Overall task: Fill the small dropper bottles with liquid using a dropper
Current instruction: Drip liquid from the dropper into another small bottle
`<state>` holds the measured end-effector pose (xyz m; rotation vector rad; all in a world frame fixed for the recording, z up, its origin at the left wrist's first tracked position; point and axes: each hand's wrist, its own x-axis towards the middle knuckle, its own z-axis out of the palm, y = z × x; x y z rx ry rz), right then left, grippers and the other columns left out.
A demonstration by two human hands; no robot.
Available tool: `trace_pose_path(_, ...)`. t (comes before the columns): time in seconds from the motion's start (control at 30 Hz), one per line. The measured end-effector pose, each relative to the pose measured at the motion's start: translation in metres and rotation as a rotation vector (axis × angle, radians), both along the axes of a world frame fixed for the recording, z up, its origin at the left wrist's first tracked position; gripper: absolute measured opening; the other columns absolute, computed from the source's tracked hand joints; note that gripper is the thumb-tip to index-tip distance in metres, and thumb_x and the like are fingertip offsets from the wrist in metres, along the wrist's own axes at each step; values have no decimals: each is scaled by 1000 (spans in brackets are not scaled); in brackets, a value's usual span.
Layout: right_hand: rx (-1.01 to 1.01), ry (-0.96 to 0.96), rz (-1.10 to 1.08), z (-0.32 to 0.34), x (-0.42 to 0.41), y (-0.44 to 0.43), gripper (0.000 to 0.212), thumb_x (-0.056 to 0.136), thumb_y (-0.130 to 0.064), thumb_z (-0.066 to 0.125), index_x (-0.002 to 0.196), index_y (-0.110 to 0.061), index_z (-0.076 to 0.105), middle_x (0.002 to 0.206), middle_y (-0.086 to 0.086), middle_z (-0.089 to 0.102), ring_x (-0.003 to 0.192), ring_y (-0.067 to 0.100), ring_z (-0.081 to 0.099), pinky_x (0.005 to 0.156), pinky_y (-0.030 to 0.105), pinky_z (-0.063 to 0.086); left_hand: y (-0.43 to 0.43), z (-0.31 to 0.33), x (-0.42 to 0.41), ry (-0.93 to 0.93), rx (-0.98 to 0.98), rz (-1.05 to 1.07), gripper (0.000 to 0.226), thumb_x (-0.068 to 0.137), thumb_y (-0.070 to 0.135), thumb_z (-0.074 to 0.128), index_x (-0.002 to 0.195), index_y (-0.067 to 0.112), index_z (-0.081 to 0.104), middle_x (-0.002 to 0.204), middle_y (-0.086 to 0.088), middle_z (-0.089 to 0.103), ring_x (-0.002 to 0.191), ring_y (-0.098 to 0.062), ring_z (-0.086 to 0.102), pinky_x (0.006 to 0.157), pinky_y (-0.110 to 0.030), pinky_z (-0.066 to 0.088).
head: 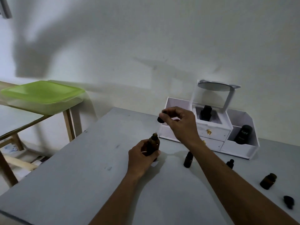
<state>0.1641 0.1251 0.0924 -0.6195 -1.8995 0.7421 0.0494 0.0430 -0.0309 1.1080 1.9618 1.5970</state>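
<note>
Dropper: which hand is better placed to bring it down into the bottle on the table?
The right hand. It already pinches the dropper above and just right of the bottle. The left hand is wrapped around that bottle, steadying it upright on the table.

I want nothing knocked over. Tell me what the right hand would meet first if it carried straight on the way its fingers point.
The right hand pinches a small black cap and points left and a little toward the wall. That way looks free: only bare table below, then its far edge. The amber bottle in the left hand sits lower, though depth is unclear.
</note>
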Motion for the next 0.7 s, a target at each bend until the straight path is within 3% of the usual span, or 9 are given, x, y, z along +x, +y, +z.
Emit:
trace_pose_path(0.13, 7, 150, -5, 40, 23, -4, 10, 86, -20, 77, 93, -13, 76, 78, -7, 77, 78, 9, 74, 72, 32, 61, -6, 2, 7, -14, 23, 29, 77, 69, 29, 85, 136, 31, 47, 114, 15, 54, 100, -5, 52, 92, -23, 43)
trace_pose_path(0.2, 19, 212, -8, 59, 39, -7, 11, 87, -19, 76, 93, -10, 75, 78, -3, 78, 80, 15, 75, 73, 38, 62, -12, 1, 9, -17, 53, 77, 78, 68, 27, 86, 135, 33, 47, 114, 15, 55, 102, -7, 54, 92, -26, 45)
trace_pose_path(0.33, 20, 321, -21, 87, 86, -11, 5, 87, -12, 75, 92, -11, 75, 76, -6, 77, 78, 13, 75, 69, 29, 61, -35, 4, 26, -73, 116, 250, 48, 73, 13, 81, 112, 30, 58, 93, 10, 65, 90, -13, 64, 79, -27, 51)
trace_pose_path(0.4, 35, 342, -56, 93, 116, -10, 6, 87, -13, 75, 93, -11, 75, 78, -2, 78, 80, 18, 76, 70, 30, 61, -46, 8, 45, -101, 132, 280, 32, 76, 8, 77, 95, 29, 63, 80, 12, 67, 74, -1, 65, 71, -16, 52)
trace_pose_path(0.5, 46, 375, -120, 94, 163, -5, 3, 88, -13, 74, 91, -13, 75, 79, 0, 78, 79, 21, 76, 69, 31, 60, -52, 10, 82, -141, 132, 175, 20, 76, 5, 76, 84, 22, 69, 73, 9, 68, 65, 3, 64, 54, -2, 43)
trace_pose_path(0.7, 23, 402, -283, 82, 254, 7, 4, 87, -13, 74, 86, -16, 75, 77, 3, 78, 79, 25, 76, 70, 35, 60, -36, 9, 174, -170, 64, -201, 17, 74, 2, 78, 80, 17, 72, 70, 6, 72, 67, -3, 67, 60, -8, 48)
